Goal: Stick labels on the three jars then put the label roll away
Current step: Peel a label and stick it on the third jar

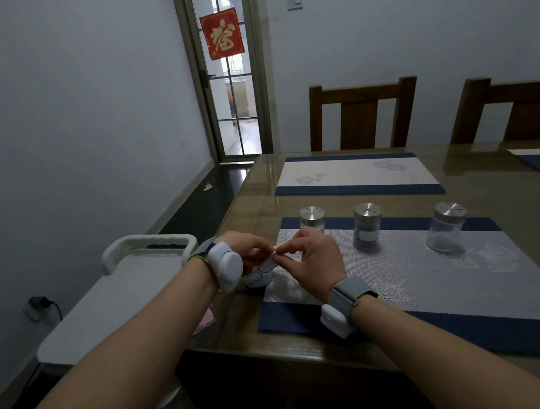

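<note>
Three glass jars with metal lids stand in a row on the near placemat (403, 277). The left jar (312, 220) is partly hidden behind my hands. The middle jar (367, 229) shows a white label on its front. The right jar (447, 227) looks bare. My left hand (250, 249) holds the white label roll (259, 277) at the placemat's left edge. My right hand (314, 259) pinches the end of a label strip (268, 263) coming off the roll.
A white cart (118, 293) stands left of the wooden table (310, 350). A second placemat (355, 175) lies further back, and two wooden chairs (363, 118) stand behind the table. A glass door is at the back left.
</note>
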`<state>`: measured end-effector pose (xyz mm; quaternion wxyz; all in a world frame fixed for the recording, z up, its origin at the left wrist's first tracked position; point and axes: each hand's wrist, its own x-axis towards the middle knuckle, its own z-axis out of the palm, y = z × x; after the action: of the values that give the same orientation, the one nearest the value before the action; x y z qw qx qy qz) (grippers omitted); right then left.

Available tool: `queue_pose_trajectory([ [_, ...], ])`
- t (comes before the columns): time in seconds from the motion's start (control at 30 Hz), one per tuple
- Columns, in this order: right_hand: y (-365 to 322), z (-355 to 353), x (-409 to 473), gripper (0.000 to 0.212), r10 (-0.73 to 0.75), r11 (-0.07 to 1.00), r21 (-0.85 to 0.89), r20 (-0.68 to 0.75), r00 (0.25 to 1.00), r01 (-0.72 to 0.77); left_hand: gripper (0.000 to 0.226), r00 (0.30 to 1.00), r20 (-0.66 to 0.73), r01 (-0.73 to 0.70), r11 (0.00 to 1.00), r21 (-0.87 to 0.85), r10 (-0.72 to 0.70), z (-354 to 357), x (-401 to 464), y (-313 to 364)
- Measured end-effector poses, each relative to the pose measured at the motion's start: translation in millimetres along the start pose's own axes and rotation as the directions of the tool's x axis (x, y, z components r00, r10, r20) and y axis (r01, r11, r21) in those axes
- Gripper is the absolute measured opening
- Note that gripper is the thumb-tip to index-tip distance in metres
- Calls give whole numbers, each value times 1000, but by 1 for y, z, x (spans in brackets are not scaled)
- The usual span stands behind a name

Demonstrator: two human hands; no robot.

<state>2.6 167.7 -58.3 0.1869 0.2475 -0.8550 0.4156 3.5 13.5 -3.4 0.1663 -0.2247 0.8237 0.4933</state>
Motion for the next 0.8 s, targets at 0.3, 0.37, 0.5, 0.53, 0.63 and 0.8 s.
queue_pose_trajectory([
  [0.3,6,-1,1,10,-44,999,9,-33,998,44,24,1000,1,22,997,-79,-22,0,-7,8],
  [0.37,8,-1,2,9,-50,999,6,-18,999,51,24,1000,-10,8,996,-88,-9,1,-4,8],
  [0.5,12,-4,1,8,-68,997,32,-7,998,69,19,995,-52,-96,953,-286,84,6,-3,5],
  [0.53,13,-5,1,7,-70,997,40,1,998,70,19,994,-55,-102,945,-310,89,7,-2,4],
  [0.63,15,-10,-1,5,-68,995,73,35,997,65,12,993,-75,-112,936,-334,92,9,1,5],
  [0.8,17,-21,-6,3,-32,991,133,55,998,24,13,994,-108,-35,941,-335,-2,8,3,7],
])
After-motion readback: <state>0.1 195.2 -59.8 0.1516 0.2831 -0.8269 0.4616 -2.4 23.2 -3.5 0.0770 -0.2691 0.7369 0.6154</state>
